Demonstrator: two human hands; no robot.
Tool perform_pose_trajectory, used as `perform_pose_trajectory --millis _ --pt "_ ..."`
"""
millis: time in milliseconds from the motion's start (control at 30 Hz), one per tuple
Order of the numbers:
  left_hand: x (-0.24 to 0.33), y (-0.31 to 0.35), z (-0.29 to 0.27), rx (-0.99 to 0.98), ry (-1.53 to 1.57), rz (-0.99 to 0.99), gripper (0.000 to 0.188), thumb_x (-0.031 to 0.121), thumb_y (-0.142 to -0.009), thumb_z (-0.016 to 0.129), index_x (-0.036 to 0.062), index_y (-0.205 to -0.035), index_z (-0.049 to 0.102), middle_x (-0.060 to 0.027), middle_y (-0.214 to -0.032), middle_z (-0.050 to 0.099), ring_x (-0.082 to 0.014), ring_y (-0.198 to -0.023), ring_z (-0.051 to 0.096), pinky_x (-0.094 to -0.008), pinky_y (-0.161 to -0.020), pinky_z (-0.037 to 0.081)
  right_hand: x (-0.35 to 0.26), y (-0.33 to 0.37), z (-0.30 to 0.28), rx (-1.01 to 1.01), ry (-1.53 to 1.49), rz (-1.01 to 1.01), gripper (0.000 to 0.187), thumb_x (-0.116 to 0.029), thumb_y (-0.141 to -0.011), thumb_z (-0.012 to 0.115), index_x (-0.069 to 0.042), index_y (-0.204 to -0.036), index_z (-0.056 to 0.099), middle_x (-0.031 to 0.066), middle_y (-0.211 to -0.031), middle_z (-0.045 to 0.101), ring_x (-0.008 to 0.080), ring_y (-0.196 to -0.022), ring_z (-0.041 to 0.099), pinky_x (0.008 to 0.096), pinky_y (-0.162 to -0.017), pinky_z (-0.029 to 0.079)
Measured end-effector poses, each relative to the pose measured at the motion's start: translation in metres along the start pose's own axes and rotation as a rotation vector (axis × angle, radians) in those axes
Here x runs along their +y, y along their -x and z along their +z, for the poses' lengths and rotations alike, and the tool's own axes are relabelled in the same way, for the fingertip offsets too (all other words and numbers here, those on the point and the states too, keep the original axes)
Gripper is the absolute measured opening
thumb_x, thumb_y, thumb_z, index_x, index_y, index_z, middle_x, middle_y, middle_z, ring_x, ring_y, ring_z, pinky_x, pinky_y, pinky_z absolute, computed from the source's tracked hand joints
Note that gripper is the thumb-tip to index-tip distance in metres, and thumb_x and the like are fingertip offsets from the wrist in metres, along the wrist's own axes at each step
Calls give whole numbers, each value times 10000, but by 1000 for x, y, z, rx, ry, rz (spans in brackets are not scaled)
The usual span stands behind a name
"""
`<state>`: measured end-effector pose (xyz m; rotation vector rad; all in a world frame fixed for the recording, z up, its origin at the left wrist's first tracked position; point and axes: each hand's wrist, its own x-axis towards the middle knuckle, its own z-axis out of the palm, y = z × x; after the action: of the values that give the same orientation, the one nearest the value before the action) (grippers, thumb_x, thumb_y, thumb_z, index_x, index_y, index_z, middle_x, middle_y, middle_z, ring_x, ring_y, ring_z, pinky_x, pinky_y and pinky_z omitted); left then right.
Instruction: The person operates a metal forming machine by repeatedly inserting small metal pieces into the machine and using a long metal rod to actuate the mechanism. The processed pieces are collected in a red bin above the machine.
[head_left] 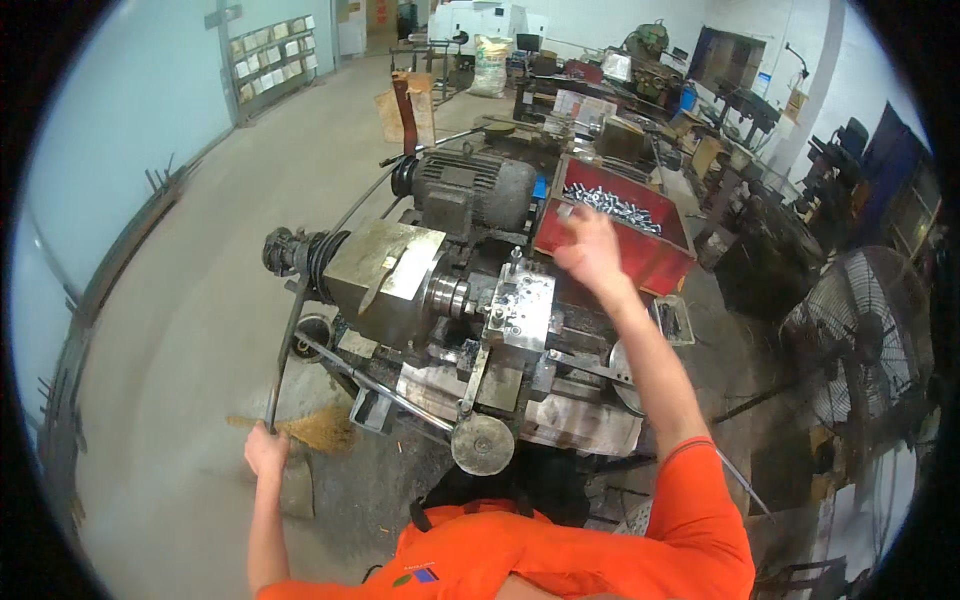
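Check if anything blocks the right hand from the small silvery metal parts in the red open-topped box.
Nothing visible does. The right hand overlaps the near wall of the red open-topped box in view; the small silvery metal parts lie uncovered. Hand height above the rim can't be judged.

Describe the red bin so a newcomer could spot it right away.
Start at the machine in the middle and its ribbed motor. Right of the motor, partly behind the right hand, sits an open bin. Its red colour and heap of shiny metal parts set it apart from its neighbours.
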<state>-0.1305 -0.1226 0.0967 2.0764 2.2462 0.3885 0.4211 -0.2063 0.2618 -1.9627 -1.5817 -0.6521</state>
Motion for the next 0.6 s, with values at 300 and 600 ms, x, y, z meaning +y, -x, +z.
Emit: perform_pose_trajectory --millis 300,600 --pt "113 -1 -23 -43 214 740 319 225 -752 646 49 -1014 604 -150 -791 628 -332 -746 616 -407 -676 485 15 110 -39 -22 -328 199 465 -93 -558 589 -53 -1018 643 183 -1225 516 327 -1090 534 367 -923 432" --pt "210 9 89 -343 151 769 275 293 -807 592 63 -941 664 -164 -864 657 -325 -821 629 -384 -699 479 54 410 -107 -99 -161 996 388 -161 -567 605 -44 -931 674 170 -999 628 317 -874 621 367 -787 498"
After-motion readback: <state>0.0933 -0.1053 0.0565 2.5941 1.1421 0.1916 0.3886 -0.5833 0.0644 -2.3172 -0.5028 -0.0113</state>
